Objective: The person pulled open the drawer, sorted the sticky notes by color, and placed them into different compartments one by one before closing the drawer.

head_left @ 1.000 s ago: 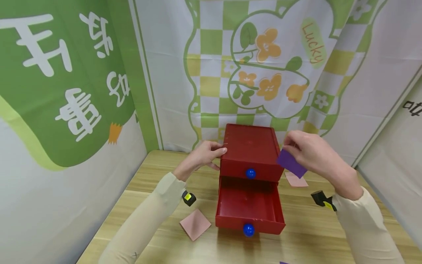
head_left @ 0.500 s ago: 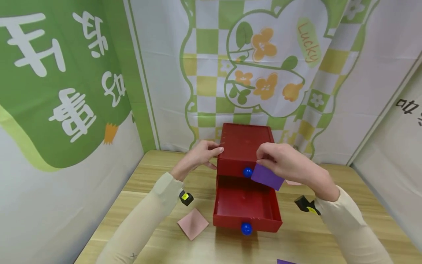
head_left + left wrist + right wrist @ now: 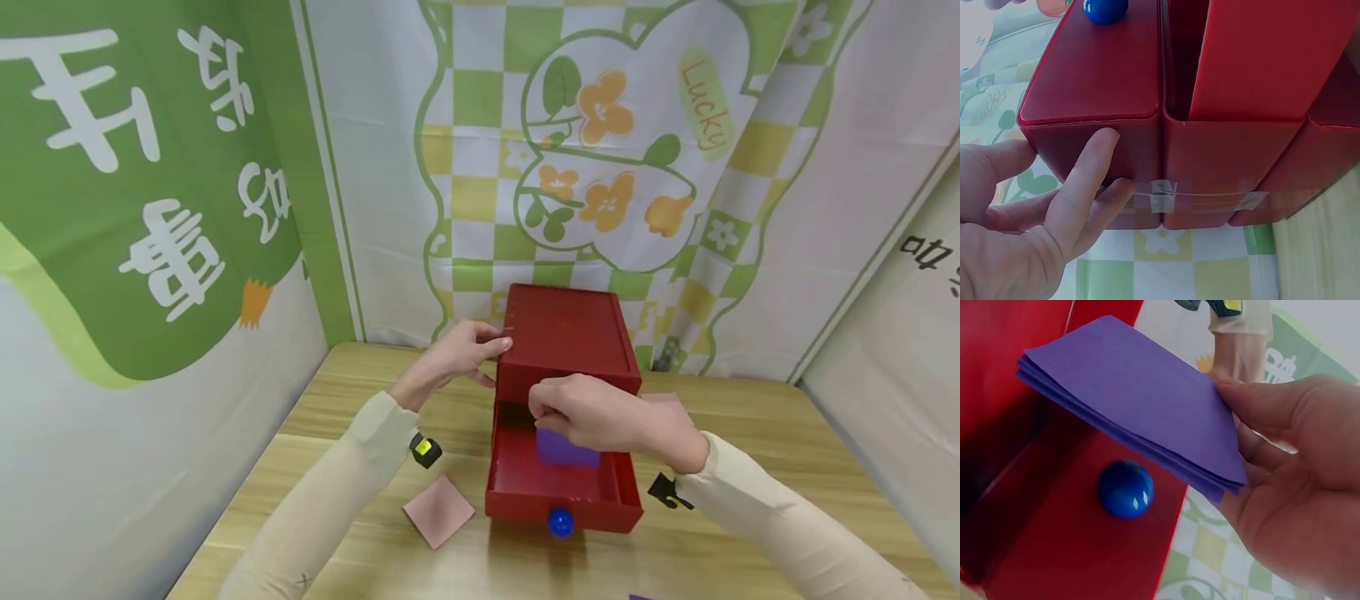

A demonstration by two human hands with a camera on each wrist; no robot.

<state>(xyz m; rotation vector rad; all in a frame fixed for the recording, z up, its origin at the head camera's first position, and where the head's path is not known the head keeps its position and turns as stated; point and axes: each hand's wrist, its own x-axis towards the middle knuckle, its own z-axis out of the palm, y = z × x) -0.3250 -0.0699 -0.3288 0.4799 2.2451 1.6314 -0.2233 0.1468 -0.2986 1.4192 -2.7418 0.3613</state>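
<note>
A red drawer cabinet (image 3: 570, 329) stands on the wooden table, its lower drawer (image 3: 517, 482) pulled out and its upper drawer closed. My left hand (image 3: 467, 350) steadies the cabinet's left upper edge; in the left wrist view its extended fingers (image 3: 1085, 172) lie along the red side wall. Over the open drawer, my right hand (image 3: 588, 410) pinches a thin stack of purple paper (image 3: 568, 452) between thumb and fingers. Several layers of that paper show at its edge in the right wrist view, near a blue knob (image 3: 1125, 489).
One pink paper square (image 3: 439, 512) lies left of the drawer, another pink paper (image 3: 666, 403) right of the cabinet. A purple corner (image 3: 640, 597) shows at the bottom edge. The lower drawer's blue knob (image 3: 560, 522) juts forward. Printed curtains (image 3: 480, 167) hang close behind.
My right hand has carried the purple paper from the cabinet's right side, leftward and down, to over the open lower drawer. The left hand has stayed at the cabinet's edge.
</note>
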